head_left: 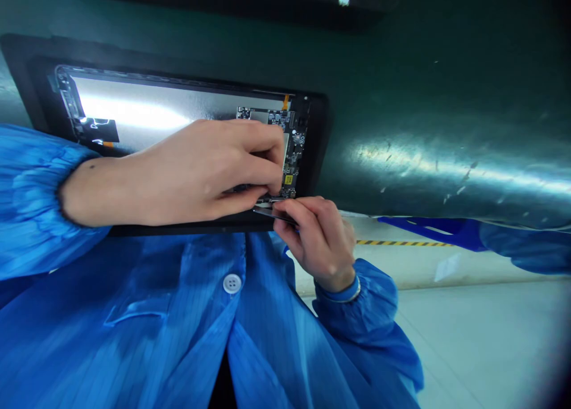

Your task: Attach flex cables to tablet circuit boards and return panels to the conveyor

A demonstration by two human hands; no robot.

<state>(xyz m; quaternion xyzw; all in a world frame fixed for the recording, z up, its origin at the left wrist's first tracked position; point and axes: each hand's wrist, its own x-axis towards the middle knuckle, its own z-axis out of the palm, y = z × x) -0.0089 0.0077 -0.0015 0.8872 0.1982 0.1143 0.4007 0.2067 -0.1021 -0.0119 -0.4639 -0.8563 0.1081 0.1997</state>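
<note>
Left hand [214, 171] curls over the circuit board [293, 150] at the tablet's [134, 112] 3 o'clock end, grip hidden, while right hand [319, 239] pinches tweezers [272, 214] firmly at the board's 6 o'clock.

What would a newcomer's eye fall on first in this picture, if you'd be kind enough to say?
Most striking is the shiny blue striped smock filling the bottom of the view. Above it, the left hand rests its fingers on a narrow dark green circuit board at the right end of a black-framed silver panel. The right hand holds slim dark tweezers at the board's lower end.
</note>
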